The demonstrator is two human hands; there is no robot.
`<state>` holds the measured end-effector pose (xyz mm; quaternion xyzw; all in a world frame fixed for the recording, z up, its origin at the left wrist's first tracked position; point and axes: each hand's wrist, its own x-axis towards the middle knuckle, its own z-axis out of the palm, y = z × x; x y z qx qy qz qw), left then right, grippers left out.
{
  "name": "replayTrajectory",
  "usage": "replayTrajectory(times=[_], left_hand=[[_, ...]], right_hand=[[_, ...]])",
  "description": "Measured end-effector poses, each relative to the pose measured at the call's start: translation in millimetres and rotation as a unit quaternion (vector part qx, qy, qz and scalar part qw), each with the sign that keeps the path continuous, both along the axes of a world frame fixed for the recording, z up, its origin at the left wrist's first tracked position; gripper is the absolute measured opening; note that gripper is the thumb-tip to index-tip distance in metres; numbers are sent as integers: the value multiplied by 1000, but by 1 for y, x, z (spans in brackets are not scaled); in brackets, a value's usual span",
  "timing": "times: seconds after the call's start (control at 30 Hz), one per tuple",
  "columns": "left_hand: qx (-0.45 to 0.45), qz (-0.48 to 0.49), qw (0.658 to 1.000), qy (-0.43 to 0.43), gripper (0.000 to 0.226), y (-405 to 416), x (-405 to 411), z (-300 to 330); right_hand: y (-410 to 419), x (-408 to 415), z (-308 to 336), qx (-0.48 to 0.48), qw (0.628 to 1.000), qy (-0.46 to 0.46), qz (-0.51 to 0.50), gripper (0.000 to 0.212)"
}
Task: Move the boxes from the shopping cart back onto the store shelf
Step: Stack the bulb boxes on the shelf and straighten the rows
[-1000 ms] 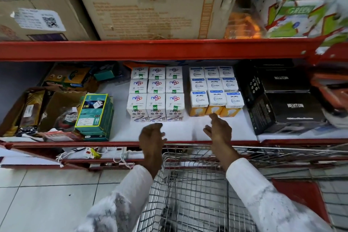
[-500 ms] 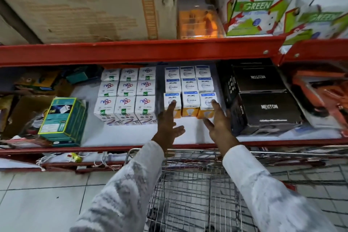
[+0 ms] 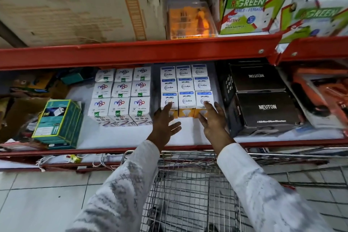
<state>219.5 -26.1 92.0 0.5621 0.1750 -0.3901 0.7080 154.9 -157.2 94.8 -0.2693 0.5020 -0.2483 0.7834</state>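
Both hands are up at the store shelf [image 3: 131, 135], reaching over the far rim of the shopping cart [image 3: 188, 190]. The left hand [image 3: 164, 122] has its fingers spread wide, grip holding nothing, fingertips touching the near left box of the blue-and-white boxes [image 3: 185, 88]. The right hand [image 3: 212, 118] mirrors it, grip spread too, fingertips on the near right box of that same block. Those boxes stand in a tidy three-by-three block on the white shelf lining, the near row showing orange fronts with a bulb picture. Just beside them on the left sits another three-by-three block, the white boxes with green tabs [image 3: 122, 96], a narrow gap between the two groups. To the right, two black boxes [image 3: 263, 100] stand close against the block, one behind the other. Far left, a green box stack [image 3: 58, 122] lies near the shelf edge. Above the red shelf beam [image 3: 131, 54], a big brown carton [image 3: 79, 3] and green-and-white cartons [image 3: 250, 9] fill the upper shelf. What lies in the cart basket, I cannot tell.
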Motion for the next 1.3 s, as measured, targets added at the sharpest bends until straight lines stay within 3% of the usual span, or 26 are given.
replayTrajectory(times=[0.47, 0.67, 0.83, 0.93, 1.07, 1.13, 1.2, 1.3], left_hand=[[-3, -24, 1000, -10, 54, 4, 2, 7], [12, -28, 999, -14, 58, 7, -3, 13], [44, 32, 998, -4, 63, -5, -28, 18], [52, 45, 998, -12, 71, -20, -46, 23], [36, -29, 998, -41, 24, -64, -82, 42], [40, -81, 995, -53, 28, -87, -100, 50], [46, -121, 990, -61, 47, -106, -114, 53], [46, -119, 988, -91, 42, -128, -125, 52]], right_hand=[[-9, 3, -4, -44, 997, 21, 63, 53], [-6, -6, 10, -33, 995, 38, 82, 62], [7, -47, 28, -150, 986, 58, 38, 46], [2, -80, 45, -282, 956, 86, 9, 33], [-43, -123, 63, -437, 885, 145, -63, 29], [-72, -141, 57, -494, 843, 198, -75, 36], [-97, -152, 45, -516, 811, 271, -48, 46], [-121, -164, 35, -483, 822, 301, 33, 44]])
